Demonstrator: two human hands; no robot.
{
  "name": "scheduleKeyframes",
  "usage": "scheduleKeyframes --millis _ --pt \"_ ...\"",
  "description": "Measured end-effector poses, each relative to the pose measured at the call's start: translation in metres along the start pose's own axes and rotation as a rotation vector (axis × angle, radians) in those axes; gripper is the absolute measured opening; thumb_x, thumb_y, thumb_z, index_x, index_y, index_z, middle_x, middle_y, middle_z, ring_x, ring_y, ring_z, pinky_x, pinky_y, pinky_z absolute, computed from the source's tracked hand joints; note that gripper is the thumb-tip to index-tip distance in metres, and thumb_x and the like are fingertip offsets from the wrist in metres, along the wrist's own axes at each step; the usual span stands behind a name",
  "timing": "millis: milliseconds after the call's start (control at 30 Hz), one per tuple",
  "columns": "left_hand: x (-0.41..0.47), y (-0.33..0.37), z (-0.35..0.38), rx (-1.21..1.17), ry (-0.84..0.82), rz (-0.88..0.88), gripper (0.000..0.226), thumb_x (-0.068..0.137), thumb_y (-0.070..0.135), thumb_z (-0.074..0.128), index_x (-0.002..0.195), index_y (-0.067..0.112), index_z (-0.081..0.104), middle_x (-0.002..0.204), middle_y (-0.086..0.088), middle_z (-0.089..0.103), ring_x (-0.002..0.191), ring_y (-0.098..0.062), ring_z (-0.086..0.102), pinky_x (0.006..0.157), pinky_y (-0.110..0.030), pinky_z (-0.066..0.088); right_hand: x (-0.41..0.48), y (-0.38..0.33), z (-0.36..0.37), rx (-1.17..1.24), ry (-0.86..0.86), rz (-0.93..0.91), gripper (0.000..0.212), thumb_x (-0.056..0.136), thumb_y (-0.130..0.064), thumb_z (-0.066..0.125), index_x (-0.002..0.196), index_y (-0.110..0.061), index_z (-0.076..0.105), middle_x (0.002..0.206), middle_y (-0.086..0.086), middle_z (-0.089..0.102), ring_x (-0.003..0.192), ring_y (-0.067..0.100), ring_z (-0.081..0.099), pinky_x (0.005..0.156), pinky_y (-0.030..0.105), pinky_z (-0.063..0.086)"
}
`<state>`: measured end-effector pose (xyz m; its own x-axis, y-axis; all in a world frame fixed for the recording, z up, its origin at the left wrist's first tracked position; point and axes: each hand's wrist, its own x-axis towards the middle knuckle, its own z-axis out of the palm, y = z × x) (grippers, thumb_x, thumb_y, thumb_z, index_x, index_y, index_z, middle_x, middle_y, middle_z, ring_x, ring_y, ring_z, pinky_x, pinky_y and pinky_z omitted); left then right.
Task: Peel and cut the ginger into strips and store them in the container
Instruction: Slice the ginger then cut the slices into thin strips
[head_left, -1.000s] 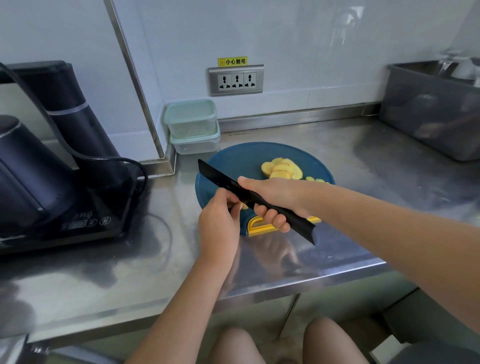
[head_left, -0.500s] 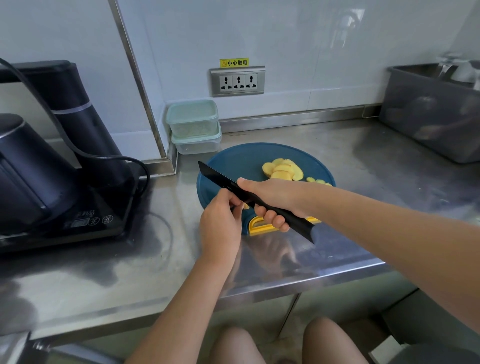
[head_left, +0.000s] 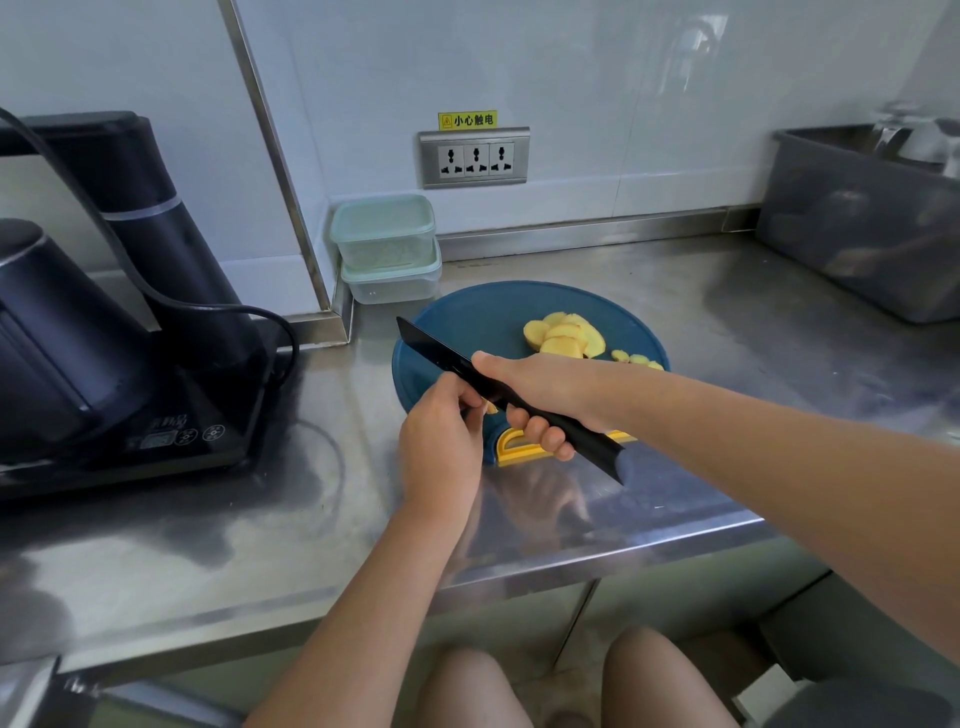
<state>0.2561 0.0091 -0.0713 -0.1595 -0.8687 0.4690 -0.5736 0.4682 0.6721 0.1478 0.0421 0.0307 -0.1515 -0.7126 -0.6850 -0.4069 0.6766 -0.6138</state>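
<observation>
Careful: your right hand (head_left: 530, 384) wraps the long black knife (head_left: 431, 348) while your left hand (head_left: 441, 447) pinches what looks like a small yellow ginger piece (head_left: 490, 409) over the near edge of the round blue cutting board (head_left: 467, 317), so a blade slipping off it could cut that hand.

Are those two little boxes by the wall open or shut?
Shut: both stacked clear plastic containers wear their pale green lids.
</observation>
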Motion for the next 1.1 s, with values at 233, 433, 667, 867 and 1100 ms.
scheduleKeyframes --millis 233,433,667,867,1100 --pt "0.000 0.003 0.000 -0.012 0.000 -0.003 0.003 0.088 0.015 0.064 0.087 0.013 0.062 0.083 0.003 0.067 0.077 -0.012 0.061 0.069 -0.018 0.042 0.001 0.003 0.005 -0.027 0.049 0.005 0.066 0.090 -0.075 0.031 0.059 -0.016 0.038 0.042 -0.003 0.035 0.033 0.012 0.030 0.038 0.018 0.030" --pt "0.000 0.002 0.000 -0.028 0.016 0.016 0.005 0.087 0.012 0.063 0.083 0.013 0.061 0.078 0.004 0.067 0.073 -0.014 0.061 0.066 -0.029 0.050 0.000 0.000 0.009 -0.070 0.070 0.012 0.066 0.090 -0.075 0.029 0.059 -0.017 0.037 0.041 -0.003 0.034 0.031 0.011 0.029 0.038 0.017 0.029" --pt "0.000 -0.001 0.001 -0.032 0.023 0.004 0.005 0.087 0.013 0.063 0.082 0.014 0.062 0.078 0.006 0.066 0.072 -0.013 0.061 0.067 -0.029 0.050 0.000 0.000 0.011 -0.082 0.076 0.008 0.066 0.091 -0.074 0.029 0.060 -0.016 0.038 0.042 -0.003 0.035 0.032 0.011 0.030 0.038 0.018 0.030" --pt "0.001 0.001 0.000 -0.035 0.025 0.002 0.007 0.088 0.013 0.064 0.081 0.014 0.061 0.077 0.005 0.066 0.071 -0.013 0.060 0.066 -0.028 0.050 0.000 -0.001 0.011 -0.073 0.077 -0.002 0.065 0.091 -0.073 0.028 0.060 -0.017 0.038 0.042 -0.003 0.035 0.032 0.012 0.030 0.038 0.020 0.030" --pt "0.001 0.001 0.000 -0.058 0.023 -0.035 0.008 0.087 0.012 0.065 0.080 0.013 0.062 0.074 0.008 0.064 0.070 -0.013 0.060 0.067 -0.029 0.050 0.004 0.000 0.011 -0.059 0.052 0.013 0.066 0.091 -0.074 0.027 0.060 -0.017 0.038 0.042 -0.003 0.035 0.032 0.012 0.030 0.037 0.020 0.031"
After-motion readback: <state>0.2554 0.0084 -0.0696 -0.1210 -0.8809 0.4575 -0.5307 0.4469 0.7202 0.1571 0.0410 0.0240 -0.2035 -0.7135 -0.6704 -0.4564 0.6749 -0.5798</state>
